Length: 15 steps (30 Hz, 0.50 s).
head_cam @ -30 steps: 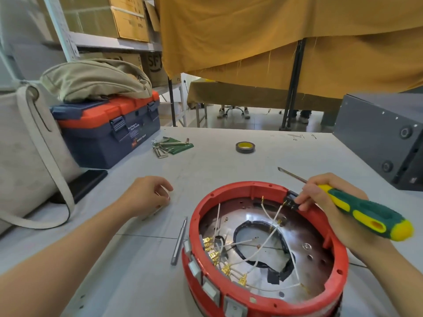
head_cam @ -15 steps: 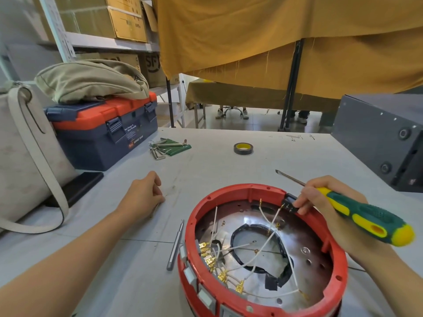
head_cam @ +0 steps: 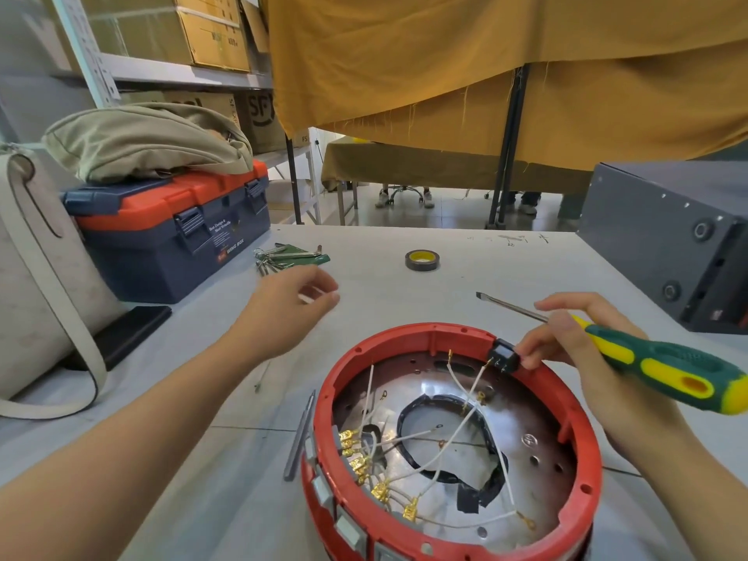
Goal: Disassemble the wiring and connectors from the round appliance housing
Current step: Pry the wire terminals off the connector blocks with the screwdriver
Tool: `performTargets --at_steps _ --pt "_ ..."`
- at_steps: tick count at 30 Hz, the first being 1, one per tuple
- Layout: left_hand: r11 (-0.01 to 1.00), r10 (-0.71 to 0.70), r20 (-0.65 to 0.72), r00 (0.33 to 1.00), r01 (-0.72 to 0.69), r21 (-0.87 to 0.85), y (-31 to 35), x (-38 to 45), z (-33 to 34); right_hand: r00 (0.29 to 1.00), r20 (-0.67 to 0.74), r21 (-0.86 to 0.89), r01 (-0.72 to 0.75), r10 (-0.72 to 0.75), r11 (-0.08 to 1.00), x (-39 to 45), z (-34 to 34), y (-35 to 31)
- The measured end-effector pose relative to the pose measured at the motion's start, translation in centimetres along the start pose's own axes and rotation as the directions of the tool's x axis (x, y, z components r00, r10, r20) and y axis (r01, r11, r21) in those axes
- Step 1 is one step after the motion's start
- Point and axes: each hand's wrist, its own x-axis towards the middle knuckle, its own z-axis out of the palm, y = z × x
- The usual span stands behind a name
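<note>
The round red appliance housing (head_cam: 433, 332) lies open side up at the near right of the table. Inside it, white wires (head_cam: 469, 410) cross a shiny metal plate, and several brass spade terminals (head_cam: 356, 453) line the left wall. A small black connector block (head_cam: 503, 355) sits on the far rim with wires still running to it. My right hand (head_cam: 607, 382) pinches that block with its fingertips while the green and yellow screwdriver (head_cam: 664, 368) lies gripped in its palm, blade pointing far left. My left hand (head_cam: 289, 307) hovers over the table left of the housing, fingers loosely apart.
A blue and orange toolbox (head_cam: 174, 236) with a beige bag (head_cam: 141, 143) on it stands far left, beside a white bag (head_cam: 32, 277) and a black phone (head_cam: 121, 334). Hex keys (head_cam: 291, 253), a tape roll (head_cam: 421, 260), a metal rod (head_cam: 300, 435) and a grey box (head_cam: 668, 244) are nearby.
My left hand has lifted off the table and moved right and forward, its fingers opening. My right hand keeps its hold on the black block and the screwdriver.
</note>
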Motion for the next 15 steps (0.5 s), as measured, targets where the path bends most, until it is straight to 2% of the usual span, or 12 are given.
performTargets --at_steps 4,9,12,15 --pt "0.986 0.166 0.248 0.955 -0.169 -0.006 5.6 -1.1 1.5 0.985 -0.174 0.012 0.016 -0.014 1.000 0.3 -0.6 0.0" --pt "0.950 0.137 0.532 0.835 -0.264 0.169 8.7 -2.1 4.4 0.977 -0.213 -0.027 0.013 -0.018 1.000 0.7 -1.8 0.0" --pt "0.924 0.083 0.601 0.795 -0.288 0.252 9.0 -2.1 5.5 0.970 -0.241 -0.037 0.017 -0.025 0.999 1.0 -2.2 0.0" --pt "0.900 0.078 0.620 0.781 -0.323 0.294 8.7 -2.1 6.4 0.976 -0.212 -0.015 0.037 -0.039 0.999 1.2 -2.7 -0.1"
